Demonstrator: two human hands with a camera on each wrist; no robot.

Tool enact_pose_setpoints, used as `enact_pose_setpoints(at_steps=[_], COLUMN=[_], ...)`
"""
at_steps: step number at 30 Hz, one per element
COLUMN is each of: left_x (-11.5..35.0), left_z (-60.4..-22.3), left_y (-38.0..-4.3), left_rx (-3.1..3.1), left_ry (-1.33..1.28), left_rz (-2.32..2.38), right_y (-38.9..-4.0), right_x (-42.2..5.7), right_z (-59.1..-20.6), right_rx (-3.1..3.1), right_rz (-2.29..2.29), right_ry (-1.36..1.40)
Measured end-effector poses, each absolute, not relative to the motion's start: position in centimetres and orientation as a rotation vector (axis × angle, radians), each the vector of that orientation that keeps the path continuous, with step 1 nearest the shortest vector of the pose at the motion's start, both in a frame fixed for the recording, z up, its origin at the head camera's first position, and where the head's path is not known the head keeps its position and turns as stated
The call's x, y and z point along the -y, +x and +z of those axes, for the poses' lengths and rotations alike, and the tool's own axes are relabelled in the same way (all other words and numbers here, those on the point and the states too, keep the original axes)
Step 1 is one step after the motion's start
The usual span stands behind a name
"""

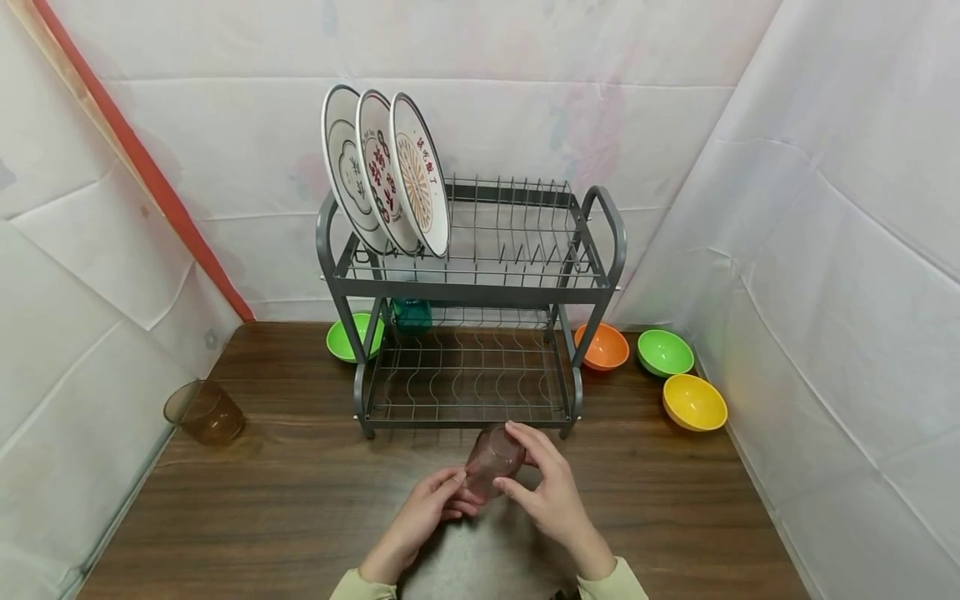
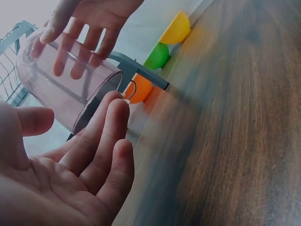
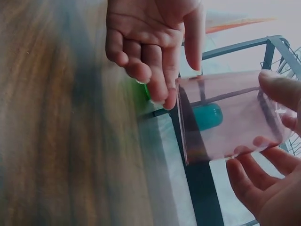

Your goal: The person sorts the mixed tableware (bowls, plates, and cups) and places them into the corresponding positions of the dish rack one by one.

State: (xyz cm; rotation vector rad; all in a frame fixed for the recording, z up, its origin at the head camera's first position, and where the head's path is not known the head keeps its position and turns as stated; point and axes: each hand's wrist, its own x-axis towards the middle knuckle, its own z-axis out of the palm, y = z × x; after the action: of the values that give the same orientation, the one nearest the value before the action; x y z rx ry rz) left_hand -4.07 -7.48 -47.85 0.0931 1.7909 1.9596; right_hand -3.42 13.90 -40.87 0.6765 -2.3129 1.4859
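Observation:
A clear pink glass [image 1: 495, 460] is held tilted above the table in front of the rack. My right hand [image 1: 551, 492] grips it with the thumb on one side and the fingers on the other, as the right wrist view shows. At the glass's open end is my left hand [image 1: 427, 512], palm up. Its fingers [image 2: 115, 122] are loosely bent beside the rim, and its thumb stands away from the glass. Whether the left fingertips touch the rim, I cannot tell.
A grey two-tier dish rack [image 1: 472, 293] holds several plates [image 1: 420, 179] on top and a teal glass [image 1: 412, 317] on its lower tier. A brown glass [image 1: 213, 417] lies at left. Green [image 1: 665, 353], orange [image 1: 603, 347] and yellow [image 1: 695, 403] bowls sit at right, another green bowl [image 1: 343, 340] left.

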Motion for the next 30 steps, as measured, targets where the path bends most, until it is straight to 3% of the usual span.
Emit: enact_pose_setpoints(at_steps=[8, 19, 30], left_x=[7.6, 7.9, 11.9], left_z=[-48.1, -48.3, -48.8], left_y=[-3.9, -3.8, -4.4], left_rx=[-1.792, -1.827, -2.033], left_ry=[0.118, 0.065, -0.180], left_rz=[1.949, 1.956, 1.975], right_y=[-4.6, -9.3, -12.6], right_x=[-14.0, -15.5, -14.8], right_z=[-39.8, -42.1, -39.9], right_rx=[2.300, 2.333, 2.412], right_rz=[1.429, 1.452, 1.333], right_ry=[0.640, 0.562, 0.467])
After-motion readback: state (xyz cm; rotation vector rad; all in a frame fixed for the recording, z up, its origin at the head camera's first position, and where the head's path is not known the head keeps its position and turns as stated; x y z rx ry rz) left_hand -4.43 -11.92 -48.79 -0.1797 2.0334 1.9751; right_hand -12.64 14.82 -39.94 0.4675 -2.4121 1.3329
